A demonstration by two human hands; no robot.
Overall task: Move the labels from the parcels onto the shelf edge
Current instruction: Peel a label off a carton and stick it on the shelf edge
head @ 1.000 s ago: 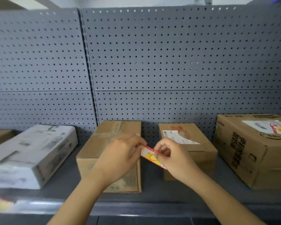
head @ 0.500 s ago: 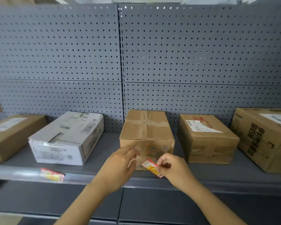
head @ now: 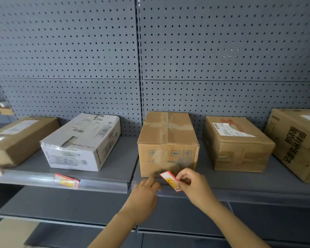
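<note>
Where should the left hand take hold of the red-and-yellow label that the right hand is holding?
Probably the free upper-left corner of the label. The right hand pinches its right edge, so the card tilts, with that corner up in front of the middle box. The left hand sits just below-left, so coming from the left, thumb and forefinger on the faces, looks shortest.

I'm seeing the pegboard [head: 222, 51] showing blue-grey, dotted with even rows of small dark holes. Below it, the shelf [head: 115, 169] is showing the same grey. The middle parcel [head: 167, 144] is reading as plain brown cardboard with faint blue symbols — left of it the white parcel [head: 81, 142] is carrying black barcodes. In front of the middle parcel, the label [head: 170, 180] is showing white and yellow, edged in red.
</note>
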